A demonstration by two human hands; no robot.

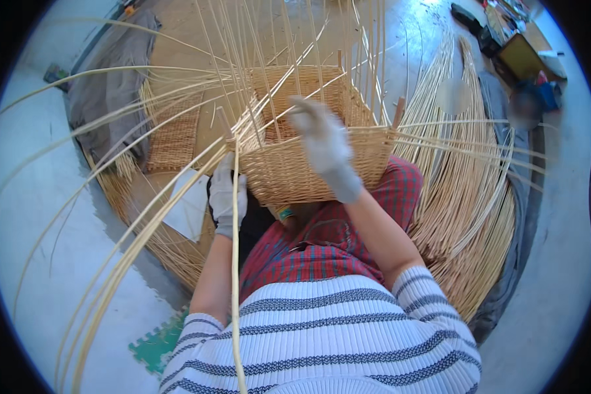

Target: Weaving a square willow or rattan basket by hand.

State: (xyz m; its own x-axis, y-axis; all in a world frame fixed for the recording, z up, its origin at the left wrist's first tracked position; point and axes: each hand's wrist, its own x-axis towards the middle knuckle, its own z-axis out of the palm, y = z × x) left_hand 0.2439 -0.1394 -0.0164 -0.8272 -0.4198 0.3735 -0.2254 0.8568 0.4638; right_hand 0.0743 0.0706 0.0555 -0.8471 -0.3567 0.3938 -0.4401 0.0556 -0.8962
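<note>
A rectangular wicker basket, partly woven, rests across my lap, with thin upright rods standing from its walls and bundles of long rods fanning out from its corners. My left hand, in a whitish work glove, is closed around its near left corner, below a short wooden corner post. One long pale rod hangs from that corner down over my striped sweater. My right hand, gloved too, is raised over the near wall among the upright rods. Motion blurs its fingers, and whether they hold a rod cannot be made out.
A large sheaf of loose rods lies on dark cloth at the right. To the left are a flat woven panel, a grey cloth and a white sheet. Tools and boxes stand far right. Long rods reach out on both sides.
</note>
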